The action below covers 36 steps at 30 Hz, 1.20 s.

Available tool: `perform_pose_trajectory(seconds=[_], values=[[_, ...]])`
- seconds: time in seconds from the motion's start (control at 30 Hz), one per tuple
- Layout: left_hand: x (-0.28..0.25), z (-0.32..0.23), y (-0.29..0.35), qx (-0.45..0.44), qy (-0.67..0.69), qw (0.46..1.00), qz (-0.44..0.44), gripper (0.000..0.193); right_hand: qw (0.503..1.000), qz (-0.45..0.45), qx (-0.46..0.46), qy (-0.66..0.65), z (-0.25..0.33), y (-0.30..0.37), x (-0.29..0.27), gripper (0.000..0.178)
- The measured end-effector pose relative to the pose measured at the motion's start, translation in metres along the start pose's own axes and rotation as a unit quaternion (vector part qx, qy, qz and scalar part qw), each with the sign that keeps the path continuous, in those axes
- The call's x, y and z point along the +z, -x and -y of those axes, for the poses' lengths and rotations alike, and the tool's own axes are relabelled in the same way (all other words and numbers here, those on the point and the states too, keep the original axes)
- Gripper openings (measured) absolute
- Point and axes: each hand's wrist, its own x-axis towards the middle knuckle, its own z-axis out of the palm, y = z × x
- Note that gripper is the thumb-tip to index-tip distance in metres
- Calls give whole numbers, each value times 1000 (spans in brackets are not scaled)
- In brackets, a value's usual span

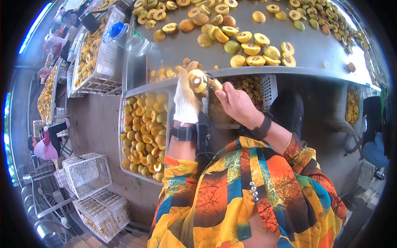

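My left hand (pixel 186 99), in a white glove with stained fingertips, is closed around a halved peach (pixel 197 81). Its cut face points up and shows a dark and pale centre. My bare right hand (pixel 240 105) grips a small pitting tool (pixel 215 84) with a brownish handle. The tool's dark metal end is close against the right side of the peach half; whether it touches the flesh is hard to tell. Both hands are over the near edge of the metal table (pixel 182 53). Several cut peach halves (pixel 251 49) lie on the table just beyond them.
A crate of peach halves (pixel 144 136) stands below my left forearm. A clear bottle with a blue cap (pixel 131 39) is at the table's left end. Another white crate (pixel 269 91) stands under the table edge. Stacked white baskets (pixel 87 175) are at lower left, and other people sit farther left.
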Motion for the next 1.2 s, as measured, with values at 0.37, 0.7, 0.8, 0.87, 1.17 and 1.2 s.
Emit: perform_pose_trajectory(seconds=[0.37,0.7,0.8,0.87,1.17,1.2], values=[[17,33,32,13,138,990,33,34,998,-22,51,0,1,34,5,32],[27,35,41,37,5,999,-3,38,996,-10,81,-18,16,49,10,34],[26,33,42,-18,15,1000,-5,38,997,8,77,-21,13,51,12,34],[26,29,43,-67,21,997,-3,38,997,25,75,-27,14,53,11,34],[15,31,42,-85,-50,995,26,34,929,164,234,-235,20,54,3,39],[17,33,44,-110,5,994,9,35,908,181,256,-276,18,54,2,39]])
